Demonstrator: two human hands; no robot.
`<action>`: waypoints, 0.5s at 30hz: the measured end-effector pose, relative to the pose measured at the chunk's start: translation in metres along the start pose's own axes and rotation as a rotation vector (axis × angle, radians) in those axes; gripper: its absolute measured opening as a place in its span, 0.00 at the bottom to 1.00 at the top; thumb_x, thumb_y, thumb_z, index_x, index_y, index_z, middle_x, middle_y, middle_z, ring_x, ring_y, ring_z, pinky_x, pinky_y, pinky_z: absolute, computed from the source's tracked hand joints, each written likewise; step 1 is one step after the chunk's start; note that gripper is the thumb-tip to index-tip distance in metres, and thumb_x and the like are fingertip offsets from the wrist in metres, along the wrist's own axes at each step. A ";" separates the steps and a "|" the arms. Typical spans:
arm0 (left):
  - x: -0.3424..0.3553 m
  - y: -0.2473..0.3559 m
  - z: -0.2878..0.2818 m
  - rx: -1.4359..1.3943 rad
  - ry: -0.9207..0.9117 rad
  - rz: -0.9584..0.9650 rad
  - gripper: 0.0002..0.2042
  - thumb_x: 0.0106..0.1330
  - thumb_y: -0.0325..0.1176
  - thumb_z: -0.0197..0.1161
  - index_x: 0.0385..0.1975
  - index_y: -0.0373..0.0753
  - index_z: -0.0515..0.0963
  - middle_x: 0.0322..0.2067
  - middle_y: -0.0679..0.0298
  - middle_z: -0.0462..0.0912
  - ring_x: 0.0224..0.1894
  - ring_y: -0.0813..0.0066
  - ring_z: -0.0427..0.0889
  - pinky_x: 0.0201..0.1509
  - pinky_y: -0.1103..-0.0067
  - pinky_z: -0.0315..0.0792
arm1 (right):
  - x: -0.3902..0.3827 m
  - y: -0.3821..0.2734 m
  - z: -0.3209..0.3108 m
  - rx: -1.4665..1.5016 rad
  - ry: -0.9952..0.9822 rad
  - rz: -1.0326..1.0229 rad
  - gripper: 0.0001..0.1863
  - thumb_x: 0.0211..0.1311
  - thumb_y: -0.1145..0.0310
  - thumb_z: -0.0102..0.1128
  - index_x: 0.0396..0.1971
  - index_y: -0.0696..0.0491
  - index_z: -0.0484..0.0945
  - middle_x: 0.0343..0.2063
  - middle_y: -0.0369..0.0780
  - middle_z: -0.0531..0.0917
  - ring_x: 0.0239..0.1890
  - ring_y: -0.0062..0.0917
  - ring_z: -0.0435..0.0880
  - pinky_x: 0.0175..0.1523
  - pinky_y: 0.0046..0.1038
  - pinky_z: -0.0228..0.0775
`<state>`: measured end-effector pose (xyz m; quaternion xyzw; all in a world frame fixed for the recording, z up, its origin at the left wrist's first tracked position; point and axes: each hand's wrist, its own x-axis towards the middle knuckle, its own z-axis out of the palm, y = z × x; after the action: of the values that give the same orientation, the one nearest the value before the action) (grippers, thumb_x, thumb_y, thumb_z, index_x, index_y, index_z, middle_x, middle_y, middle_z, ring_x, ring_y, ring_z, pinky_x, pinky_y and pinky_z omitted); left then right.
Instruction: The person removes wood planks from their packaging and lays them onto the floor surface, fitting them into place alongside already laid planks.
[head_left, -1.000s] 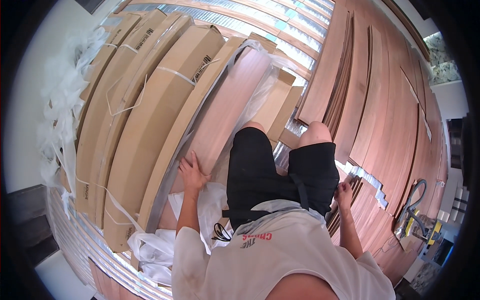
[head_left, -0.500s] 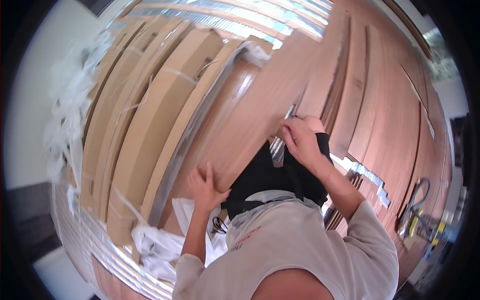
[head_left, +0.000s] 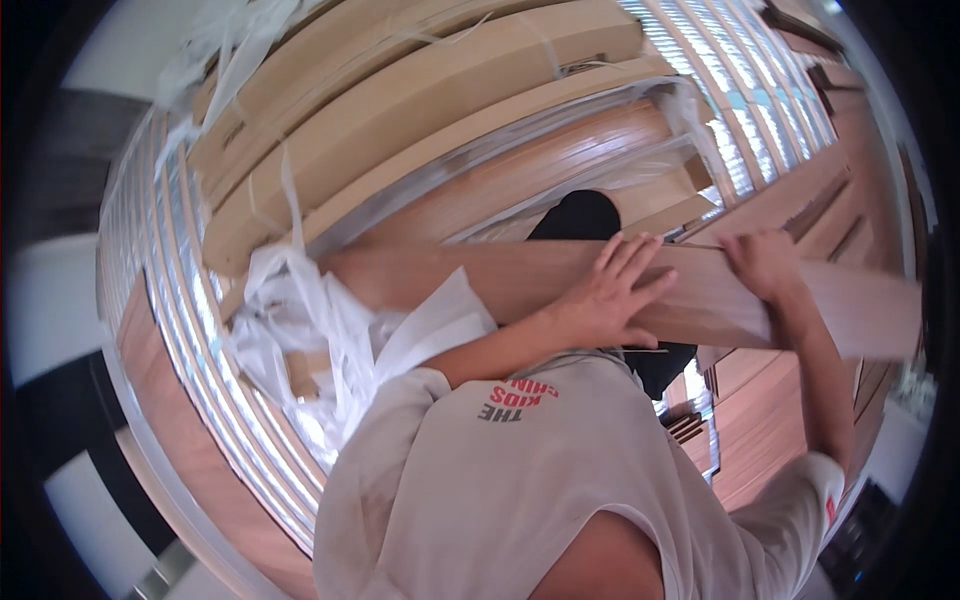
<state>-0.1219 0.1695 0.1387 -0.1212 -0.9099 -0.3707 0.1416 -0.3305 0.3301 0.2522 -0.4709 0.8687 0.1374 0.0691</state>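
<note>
A long reddish-brown floor plank [head_left: 520, 272] lies crosswise in front of my body, over my legs. My left hand [head_left: 618, 290] rests flat on its top face near the middle, fingers spread. Farther right, my right hand [head_left: 766, 262] is closed over the plank's far edge, its fingertips curled down and partly hidden. The plank's right end reaches out past my right forearm. Its left end comes close to crumpled white wrapping [head_left: 330, 320]. Beyond the plank, an opened cardboard carton [head_left: 590, 125] shows more wooden planks inside.
Several long cardboard boxes [head_left: 400, 110] lie side by side at the far left. Wooden battens over silvery foil [head_left: 740, 90] run along the far right and left. Laid planks [head_left: 770, 410] cover the floor at right, with small wood strips [head_left: 686, 427] by my leg.
The plank has swung from a slant to lying crosswise before me. My left hand has gone from its near end to its middle; my right hand now grips its far edge. The view has turned.
</note>
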 end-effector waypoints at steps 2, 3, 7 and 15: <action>-0.032 -0.028 0.002 0.083 0.092 -0.171 0.37 0.56 0.51 0.65 0.64 0.39 0.65 0.68 0.40 0.51 0.71 0.41 0.50 0.72 0.53 0.46 | -0.035 0.048 0.013 0.065 -0.042 0.123 0.28 0.69 0.49 0.46 0.19 0.56 0.82 0.22 0.53 0.81 0.28 0.50 0.80 0.38 0.48 0.70; -0.050 -0.041 0.000 0.133 0.137 -0.249 0.35 0.58 0.47 0.64 0.64 0.39 0.65 0.68 0.41 0.52 0.70 0.41 0.51 0.72 0.53 0.48 | -0.052 0.063 0.004 0.065 -0.043 0.129 0.27 0.70 0.51 0.47 0.20 0.56 0.82 0.21 0.53 0.80 0.28 0.50 0.80 0.37 0.48 0.70; -0.112 -0.089 0.001 0.357 0.242 -0.697 0.35 0.64 0.46 0.60 0.67 0.35 0.59 0.68 0.40 0.52 0.70 0.39 0.53 0.72 0.57 0.51 | -0.161 0.128 -0.016 0.077 -0.120 0.303 0.26 0.72 0.56 0.43 0.19 0.58 0.77 0.18 0.53 0.77 0.24 0.52 0.78 0.33 0.46 0.68; -0.090 -0.115 0.067 0.133 0.129 -0.899 0.38 0.69 0.52 0.54 0.67 0.27 0.55 0.68 0.31 0.48 0.71 0.35 0.48 0.74 0.57 0.47 | -0.380 0.084 0.036 0.180 -0.073 0.681 0.29 0.72 0.55 0.43 0.11 0.57 0.72 0.11 0.50 0.73 0.17 0.49 0.75 0.25 0.45 0.63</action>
<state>-0.0867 0.1264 -0.0117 0.3184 -0.8832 -0.3430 0.0304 -0.1930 0.6887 0.3272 -0.1409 0.9815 0.0920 0.0915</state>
